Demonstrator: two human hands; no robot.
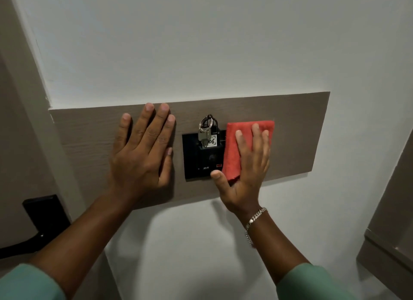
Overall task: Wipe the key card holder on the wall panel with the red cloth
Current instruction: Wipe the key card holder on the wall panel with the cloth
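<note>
Pressing a folded red cloth [241,147] flat against the wall, the right hand [248,165] has fingers spread over it and its thumb under the lower edge, likely for even pressure. The cloth covers the right edge of the glossy black key card holder [194,163], mounted mid-way along a brown wood-grain wall panel [295,134]. Left of the holder, the left hand [143,152] lies open and empty on the panel, probably bracing. A dangling metal key bunch [206,132] obstructs the holder's top; its lower face is clear.
</note>
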